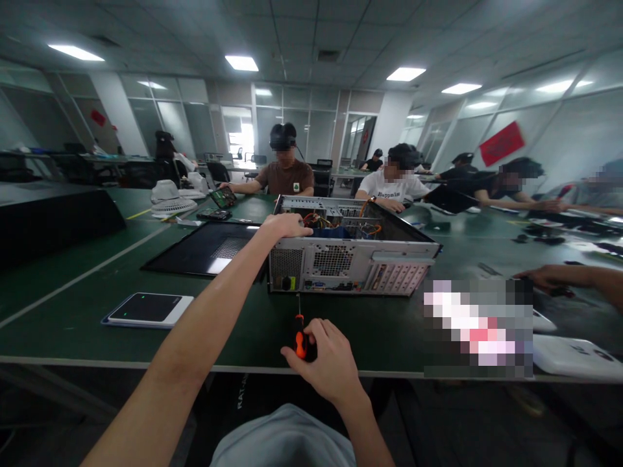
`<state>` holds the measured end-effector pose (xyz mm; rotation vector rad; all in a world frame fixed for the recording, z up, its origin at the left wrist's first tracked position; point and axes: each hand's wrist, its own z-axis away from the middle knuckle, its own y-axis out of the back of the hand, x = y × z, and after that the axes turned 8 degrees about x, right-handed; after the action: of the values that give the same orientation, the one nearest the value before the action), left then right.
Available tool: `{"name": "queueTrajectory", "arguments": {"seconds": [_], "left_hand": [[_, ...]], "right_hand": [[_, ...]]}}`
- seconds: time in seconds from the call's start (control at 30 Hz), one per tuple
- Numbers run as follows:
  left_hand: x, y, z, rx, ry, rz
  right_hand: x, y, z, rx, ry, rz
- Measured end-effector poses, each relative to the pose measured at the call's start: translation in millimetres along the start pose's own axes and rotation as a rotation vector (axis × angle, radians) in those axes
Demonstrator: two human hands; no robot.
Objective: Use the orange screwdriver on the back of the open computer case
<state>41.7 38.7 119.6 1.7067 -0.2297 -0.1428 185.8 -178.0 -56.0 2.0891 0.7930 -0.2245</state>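
An opened desktop computer case [341, 263] lies on the table, its rear panel facing me and coloured cables showing inside. My left hand [287, 226] grips the case's upper left edge, fingers curled over the metal rim. In front of the rear panel, my right hand [331, 357] holds a screwdriver [300, 338] with an orange and black handle between thumb and fingers. Its shaft points toward the panel's lower edge; whether the tip touches anything is too small to tell.
A black side panel [195, 250] lies left of the case. A white-edged device [148, 308] sits front left, with a small white fan [172, 206] farther back. Co-workers sit across the table; another person's hand [545, 279] reaches in at right, near a white phone-like object [577, 357].
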Motion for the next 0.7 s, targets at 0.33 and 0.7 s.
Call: {"name": "queueTrajectory", "arguments": {"seconds": [0.33,0.7], "left_hand": [[1.5,1.1,2.1,-0.002,0.001,-0.007],[-3.1,-3.3,-3.4,-0.001,-0.009,-0.002]], "right_hand": [[-0.8,-1.4,-0.9,-0.022,-0.005,0.028],[-1.5,16.8,-4.5,-0.249,0.021,-0.118]]}}
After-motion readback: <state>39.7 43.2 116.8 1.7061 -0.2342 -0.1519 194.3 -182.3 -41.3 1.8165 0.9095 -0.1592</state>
